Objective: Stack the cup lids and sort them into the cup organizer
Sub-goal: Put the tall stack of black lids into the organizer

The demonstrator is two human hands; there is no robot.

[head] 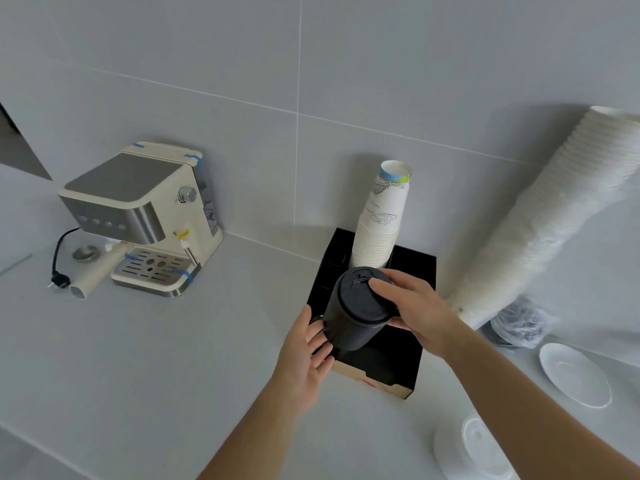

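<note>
A tall stack of black cup lids [349, 317] is held tilted over the front of the black cup organizer [412, 362]. My right hand [412, 306] grips the top lid, fingers lying across it. My left hand [308, 348] supports the stack's lower left side. A stack of printed paper cups [381, 220] stands in the organizer's back slot. White lids [474, 448] lie at the bottom right of the counter.
A cream espresso machine [145, 220] with its cord and portafilter sits at the left. A long sleeve of white cups [554, 216] leans against the tiled wall at right, above a plastic bag [523, 323]. A white saucer [575, 375] lies nearby.
</note>
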